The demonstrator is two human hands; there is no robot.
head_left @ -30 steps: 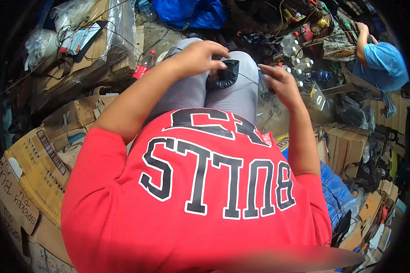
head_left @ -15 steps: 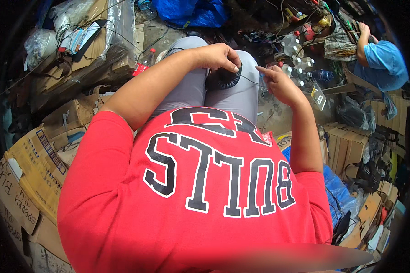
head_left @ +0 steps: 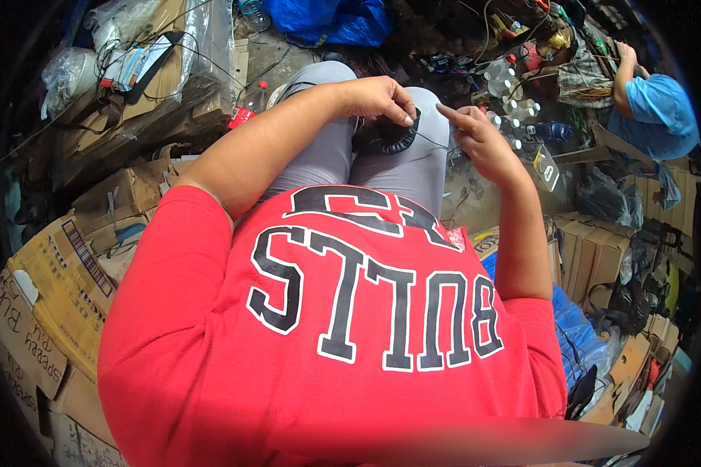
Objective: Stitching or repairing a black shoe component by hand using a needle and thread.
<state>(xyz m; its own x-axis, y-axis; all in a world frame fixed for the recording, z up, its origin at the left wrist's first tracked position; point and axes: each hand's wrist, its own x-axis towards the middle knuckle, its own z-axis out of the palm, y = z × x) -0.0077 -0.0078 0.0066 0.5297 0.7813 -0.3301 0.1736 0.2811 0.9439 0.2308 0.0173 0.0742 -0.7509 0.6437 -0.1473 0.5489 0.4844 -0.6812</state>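
Observation:
A black shoe-like piece (head_left: 396, 142) with a rounded, ribbed edge rests between my knees, on the grey trousers (head_left: 401, 171). My left hand (head_left: 382, 101) is over its far side, thumb and forefinger pinched together at its edge. A thin dark thread (head_left: 436, 143) runs from the piece across my right thigh toward my right hand (head_left: 484, 142). That hand is off to the right, forefinger stretched toward the piece and the other fingers curled in where the thread leads. The tips of those curled fingers are hidden.
Clear plastic bottles (head_left: 514, 105) stand beyond my right hand. A person in a blue shirt (head_left: 658, 117) works at the far right. Flattened cardboard (head_left: 62, 303) is piled at left, a blue tarp (head_left: 327, 19) lies ahead, and a red-labelled bottle (head_left: 245, 113) stands by my left knee.
My left hand has shifted slightly right and down along with the edge of the black piece. My right hand's forefinger has lifted slightly. The thread still stretches between them.

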